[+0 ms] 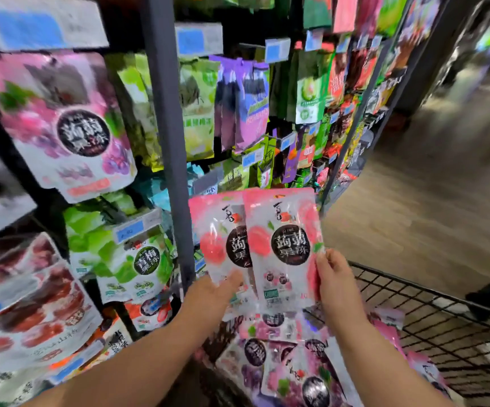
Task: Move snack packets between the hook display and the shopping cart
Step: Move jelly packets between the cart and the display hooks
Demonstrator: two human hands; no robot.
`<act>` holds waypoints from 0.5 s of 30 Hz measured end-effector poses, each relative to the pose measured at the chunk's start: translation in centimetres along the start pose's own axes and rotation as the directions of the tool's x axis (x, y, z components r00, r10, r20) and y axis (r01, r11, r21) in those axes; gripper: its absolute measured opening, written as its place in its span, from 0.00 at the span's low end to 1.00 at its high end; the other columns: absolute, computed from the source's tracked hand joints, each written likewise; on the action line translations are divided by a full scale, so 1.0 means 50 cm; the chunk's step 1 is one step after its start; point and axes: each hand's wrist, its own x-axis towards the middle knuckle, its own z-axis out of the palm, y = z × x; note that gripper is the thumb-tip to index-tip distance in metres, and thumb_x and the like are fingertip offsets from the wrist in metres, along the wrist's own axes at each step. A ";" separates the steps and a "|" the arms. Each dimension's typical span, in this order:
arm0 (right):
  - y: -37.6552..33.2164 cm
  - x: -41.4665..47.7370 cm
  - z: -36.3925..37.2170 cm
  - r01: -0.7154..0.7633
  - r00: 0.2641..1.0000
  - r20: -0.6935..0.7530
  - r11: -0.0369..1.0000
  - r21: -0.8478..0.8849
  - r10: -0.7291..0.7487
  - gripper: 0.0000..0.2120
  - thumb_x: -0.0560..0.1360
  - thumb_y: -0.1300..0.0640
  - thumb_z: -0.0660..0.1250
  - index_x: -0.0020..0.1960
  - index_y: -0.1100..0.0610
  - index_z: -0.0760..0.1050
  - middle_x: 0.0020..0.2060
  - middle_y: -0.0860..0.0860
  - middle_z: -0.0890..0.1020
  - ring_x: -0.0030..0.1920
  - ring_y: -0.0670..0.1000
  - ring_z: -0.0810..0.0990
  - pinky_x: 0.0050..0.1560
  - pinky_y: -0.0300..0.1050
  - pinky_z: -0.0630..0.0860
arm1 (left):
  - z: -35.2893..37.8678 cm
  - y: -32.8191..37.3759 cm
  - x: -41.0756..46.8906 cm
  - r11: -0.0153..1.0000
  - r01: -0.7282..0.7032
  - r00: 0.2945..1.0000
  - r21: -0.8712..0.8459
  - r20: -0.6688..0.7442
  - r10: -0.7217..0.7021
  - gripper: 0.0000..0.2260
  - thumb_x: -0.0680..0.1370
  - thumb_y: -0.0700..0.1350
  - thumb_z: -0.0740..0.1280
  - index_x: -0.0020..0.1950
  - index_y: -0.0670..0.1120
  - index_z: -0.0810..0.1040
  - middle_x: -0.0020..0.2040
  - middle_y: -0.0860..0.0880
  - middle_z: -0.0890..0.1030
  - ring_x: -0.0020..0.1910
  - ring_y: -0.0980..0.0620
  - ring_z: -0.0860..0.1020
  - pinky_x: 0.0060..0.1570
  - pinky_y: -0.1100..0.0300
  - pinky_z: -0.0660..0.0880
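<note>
so the two pink snack packets were held up side by side, overlapping a bit, over the left edge of the shopping cart (414, 284) and just beside the dark post of the hook display (164, 127). the left hand (217, 289) had its grip pinched on the bottom corner of the left pink packet (218, 245). the right hand (337, 284) had its fingers curled onto the right edge of the right pink packet (284, 251), which sat in front of the other one. neither packet was on a hook or down in the cart. a heap of purple packets (282, 365) lay in the cart underneath. my guess on handling: these looked like light, floppy, glossy pouches, so they'd sag and maybe slip if held by one corner. i'd take them near the top seam, where the film looks flatter and stiffer, if they're going on a hook. if it's the cart, just lower them in, nothing fragile here imo.
</note>
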 end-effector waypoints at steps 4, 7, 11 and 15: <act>-0.079 -0.004 0.069 0.131 0.990 0.059 0.990 -0.051 -0.128 0.11 0.82 0.53 0.59 0.45 0.57 0.74 0.37 0.53 0.77 0.37 0.50 0.74 0.40 0.46 0.69 | -0.065 0.052 -0.023 0.994 -0.091 0.991 -0.063 -0.106 0.084 0.05 0.79 0.55 0.62 0.47 0.60 0.76 0.45 0.64 0.76 0.45 0.60 0.73 0.48 0.62 0.66; -0.125 -0.003 0.127 0.260 0.965 0.072 0.958 -0.122 -0.253 0.14 0.82 0.50 0.59 0.38 0.53 0.70 0.34 0.53 0.74 0.36 0.54 0.72 0.38 0.51 0.69 | -0.108 0.072 -0.043 0.982 -0.144 0.974 -0.123 -0.191 0.119 0.07 0.79 0.57 0.62 0.52 0.57 0.76 0.49 0.59 0.77 0.52 0.53 0.75 0.53 0.60 0.69; -0.180 -0.014 0.191 0.353 0.933 0.121 0.929 -0.110 -0.340 0.16 0.82 0.49 0.58 0.42 0.59 0.71 0.38 0.62 0.76 0.37 0.60 0.73 0.39 0.56 0.71 | -0.156 0.098 -0.080 0.952 -0.156 0.946 -0.264 -0.319 0.066 0.09 0.79 0.60 0.59 0.48 0.57 0.72 0.51 0.58 0.76 0.49 0.54 0.75 0.57 0.57 0.68; -0.251 -0.034 0.243 0.421 0.896 0.179 0.906 -0.044 -0.407 0.15 0.82 0.53 0.60 0.40 0.60 0.69 0.33 0.56 0.72 0.36 0.51 0.69 0.38 0.49 0.65 | -0.213 0.117 -0.133 0.961 -0.193 0.907 -0.199 -0.411 0.097 0.12 0.82 0.58 0.52 0.61 0.57 0.68 0.56 0.57 0.68 0.54 0.58 0.66 0.48 0.66 0.57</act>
